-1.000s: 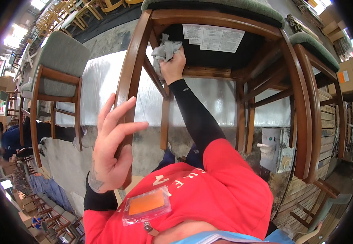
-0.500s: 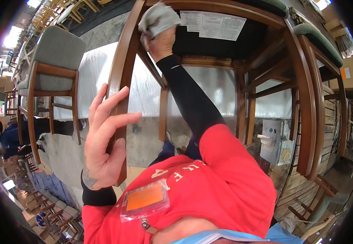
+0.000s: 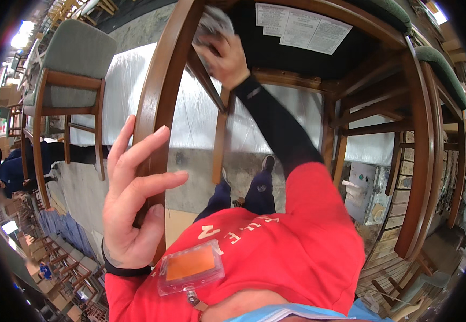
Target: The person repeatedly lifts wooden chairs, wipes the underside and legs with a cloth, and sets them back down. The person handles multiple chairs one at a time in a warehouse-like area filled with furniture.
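A brown wooden chair [image 3: 159,91] is tipped so its black underside [image 3: 243,43], with white paper labels [image 3: 302,28], faces me. My left hand [image 3: 131,209] lies against its near left leg, the fingers stretched out and apart across the wood. Farther up, my right hand [image 3: 226,60] is closed on a grey cloth [image 3: 217,24], by the inner side of the frame where that leg meets the seat. Part of the cloth is hidden behind the fingers, and it is blurred by motion.
A grey upholstered chair [image 3: 77,59] stands at the left, with a person in dark clothes [image 3: 16,174] beyond it. Another green-seated chair [image 3: 442,70] is close by at the right. Plastic sheeting [image 3: 195,118] and a grey box [image 3: 361,188] lie beyond the chair legs.
My right hand and the cloth have moved right and inward along the frame. My left hand has stayed on the leg, while the whole view has shifted slightly.
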The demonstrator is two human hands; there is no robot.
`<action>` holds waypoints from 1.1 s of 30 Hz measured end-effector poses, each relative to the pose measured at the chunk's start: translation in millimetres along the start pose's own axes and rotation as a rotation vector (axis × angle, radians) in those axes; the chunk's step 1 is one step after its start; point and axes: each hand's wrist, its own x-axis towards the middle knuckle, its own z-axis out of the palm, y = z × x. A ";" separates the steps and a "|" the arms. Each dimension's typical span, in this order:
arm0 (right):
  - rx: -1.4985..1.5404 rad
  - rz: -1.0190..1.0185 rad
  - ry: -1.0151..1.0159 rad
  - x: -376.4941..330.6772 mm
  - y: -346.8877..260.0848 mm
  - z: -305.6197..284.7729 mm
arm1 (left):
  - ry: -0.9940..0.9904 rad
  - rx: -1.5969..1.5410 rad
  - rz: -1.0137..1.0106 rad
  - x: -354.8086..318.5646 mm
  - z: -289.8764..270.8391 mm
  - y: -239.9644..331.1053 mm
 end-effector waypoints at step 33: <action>0.155 0.005 -0.557 -111.0 12.4 -6.0 | -0.060 -0.060 0.057 5.8 -7.6 -10.3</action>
